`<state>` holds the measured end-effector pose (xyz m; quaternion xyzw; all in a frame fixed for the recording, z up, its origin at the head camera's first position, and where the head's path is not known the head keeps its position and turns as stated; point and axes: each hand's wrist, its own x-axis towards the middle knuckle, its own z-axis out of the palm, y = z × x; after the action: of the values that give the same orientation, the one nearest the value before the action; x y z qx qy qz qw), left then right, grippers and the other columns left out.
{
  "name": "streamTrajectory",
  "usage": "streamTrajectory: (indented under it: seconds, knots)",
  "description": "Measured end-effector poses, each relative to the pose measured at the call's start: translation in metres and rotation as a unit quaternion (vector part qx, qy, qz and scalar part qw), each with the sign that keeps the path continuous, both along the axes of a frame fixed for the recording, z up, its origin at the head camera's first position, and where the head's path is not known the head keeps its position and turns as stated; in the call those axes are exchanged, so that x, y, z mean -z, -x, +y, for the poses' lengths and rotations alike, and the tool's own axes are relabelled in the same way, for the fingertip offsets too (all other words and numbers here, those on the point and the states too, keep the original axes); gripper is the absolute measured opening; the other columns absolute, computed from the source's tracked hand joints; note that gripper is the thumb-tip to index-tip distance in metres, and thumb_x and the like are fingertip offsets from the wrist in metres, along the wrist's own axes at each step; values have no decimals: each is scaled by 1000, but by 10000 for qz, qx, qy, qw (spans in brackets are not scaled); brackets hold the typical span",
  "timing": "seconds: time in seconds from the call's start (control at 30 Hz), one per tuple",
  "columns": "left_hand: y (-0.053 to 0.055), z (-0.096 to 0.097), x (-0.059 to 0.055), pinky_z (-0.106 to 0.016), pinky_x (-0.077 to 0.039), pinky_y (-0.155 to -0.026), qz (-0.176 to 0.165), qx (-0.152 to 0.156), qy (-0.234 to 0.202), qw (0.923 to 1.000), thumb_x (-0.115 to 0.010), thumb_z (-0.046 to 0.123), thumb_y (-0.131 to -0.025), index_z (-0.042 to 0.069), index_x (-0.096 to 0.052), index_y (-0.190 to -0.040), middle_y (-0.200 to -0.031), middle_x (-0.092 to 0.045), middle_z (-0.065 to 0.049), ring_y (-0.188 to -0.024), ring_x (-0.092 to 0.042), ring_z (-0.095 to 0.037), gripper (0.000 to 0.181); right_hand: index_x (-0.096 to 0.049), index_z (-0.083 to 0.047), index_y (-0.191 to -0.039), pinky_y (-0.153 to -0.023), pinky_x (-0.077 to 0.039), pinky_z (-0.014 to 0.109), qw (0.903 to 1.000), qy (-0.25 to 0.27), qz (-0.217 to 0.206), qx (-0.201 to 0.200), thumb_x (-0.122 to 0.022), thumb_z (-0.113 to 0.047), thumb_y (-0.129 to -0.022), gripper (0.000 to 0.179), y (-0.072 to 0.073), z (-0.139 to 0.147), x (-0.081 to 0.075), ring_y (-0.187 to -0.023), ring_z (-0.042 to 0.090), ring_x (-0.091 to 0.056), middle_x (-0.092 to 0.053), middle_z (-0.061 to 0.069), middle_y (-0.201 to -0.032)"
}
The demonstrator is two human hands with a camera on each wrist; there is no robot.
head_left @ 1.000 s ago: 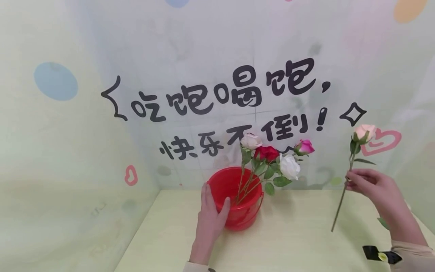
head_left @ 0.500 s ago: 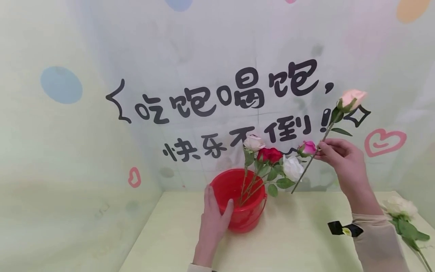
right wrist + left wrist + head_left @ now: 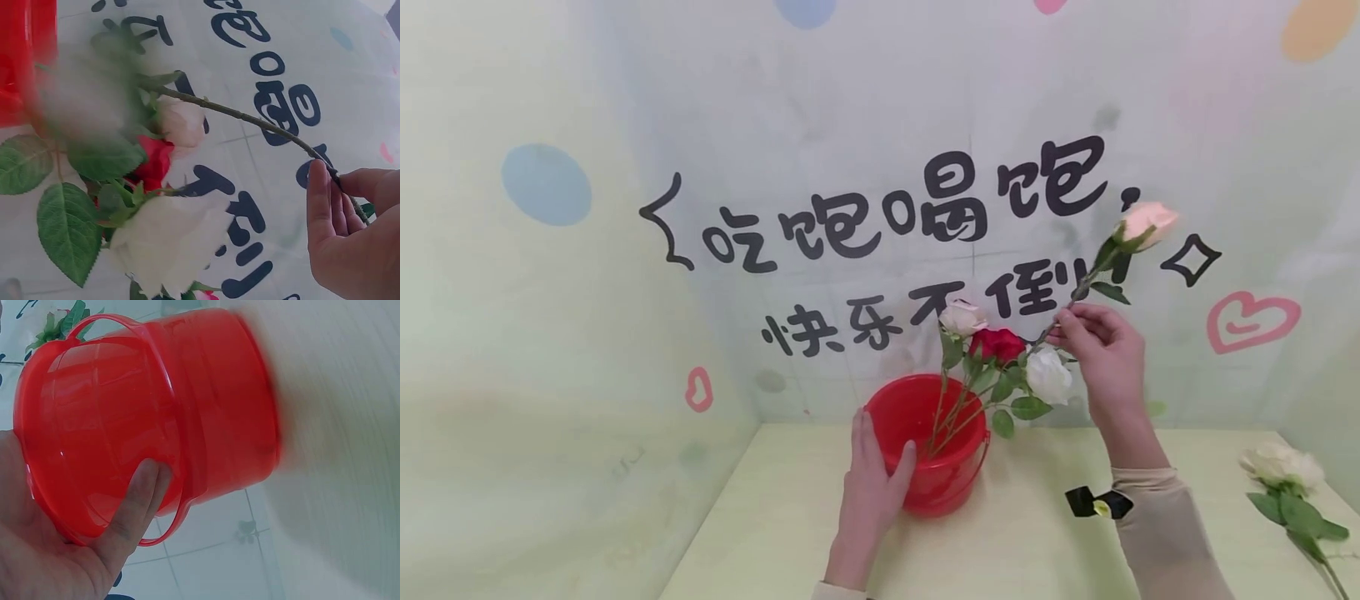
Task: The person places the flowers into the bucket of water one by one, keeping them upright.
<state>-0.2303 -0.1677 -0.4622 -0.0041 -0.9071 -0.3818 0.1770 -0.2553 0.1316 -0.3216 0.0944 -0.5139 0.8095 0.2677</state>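
My left hand [image 3: 872, 492] rests against the left side of a red bucket [image 3: 943, 483], fingers straight along its wall and thumb at the front rim. In the left wrist view, straight fingers lie on the bucket [image 3: 112, 381]. My right hand [image 3: 1105, 346] pinches the stem of a peach-pink rose [image 3: 1147, 225], tilted with its bloom up to the right. Its bare stem [image 3: 244, 117] runs toward the bucketed flowers in the right wrist view. Leaning right in the bucket are a pale pink rose [image 3: 962, 317], a red rose [image 3: 997, 344] and a white rose [image 3: 1048, 375]; the magenta one is mostly hidden.
A cream-white rose [image 3: 1283, 467] with green leaves lies at the right of the pale table [image 3: 1015, 550]. Behind the table stands a cloth backdrop [image 3: 850, 92] with black lettering and coloured spots. The bucket's thin handle hangs at its side.
My right hand has carried the peach-pink rose leftward, and the rose now tilts over the bucketed flowers. The cream-white rose on the table has come into view. My left hand stays at the bucket.
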Motion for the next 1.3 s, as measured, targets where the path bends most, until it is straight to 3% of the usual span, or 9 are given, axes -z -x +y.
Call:
streamTrajectory:
  seconds: [0.3, 0.43, 0.6, 0.83, 1.1, 1.3]
  knots:
    - [1, 1, 0, -54, -63, -86, -20, 20, -3, 10000, -76, 45, -94, 12, -14, -170, -169, -29, -9, -137, -54, -38, 103, -62, 13, -119, -85, -63, 32, 9918, -1167, -503, -126, -69, -2, -101, 24, 19, -42, 33, -83, 12, -74, -73, 5, -95]
    - [0, 1, 1, -52, -63, -87, -73, -5, -14, 10000, -77, 45, -93, 13, -14, -170, -169, -29, -8, -138, -53, -36, 105, -61, 13, -121, -88, -63, 37, 9864, -1467, -681, -304, -68, -2, -102, 25, 24, -57, 49, -86, 14, -75, -73, 17, -102]
    - [0, 2, 0, -52, -63, -87, -73, -14, -9, 10000, -77, 44, -94, 13, -13, -170, -168, -30, -8, -137, -54, -36, 103, -63, 12, -122, -84, -64, 31, 9777, -1862, -903, -365, -67, -3, -103, 25, 28, -67, 63, -83, 13, -74, -71, 32, -110]
    - [1, 2, -1, -53, -63, -87, 37, -22, 51, 10000, -78, 41, -93, 13, -14, -170, -168, -30, -9, -138, -54, -37, 104, -64, 11, -122, -85, -64, 36, 9689, -2171, -1059, -529, -68, -4, -102, 25, 28, -73, 75, -86, 18, -75, -71, 30, -111]
    - [1, 1, -2, -53, -63, -86, 89, 31, 48, 9999, -77, 41, -94, 11, -14, -170, -169, -29, -10, -133, -58, -38, 103, -66, 10, -120, -81, -65, 33, 9598, -2444, -1217, -654, -70, -4, -101, 24, 28, -76, 83, -88, 26, -77, -72, 29, -110]
    - [1, 1, 0, -52, -64, -85, 52, 11, 79, 10000, -78, 42, -93, 11, -14, -170, -169, -29, -11, -127, -62, -39, 104, -68, 9, -118, -80, -64, 31, 9464, -2848, -1394, -611, -71, -5, -100, 23, 27, -77, 91, -90, 29, -77, -75, 25, -107]
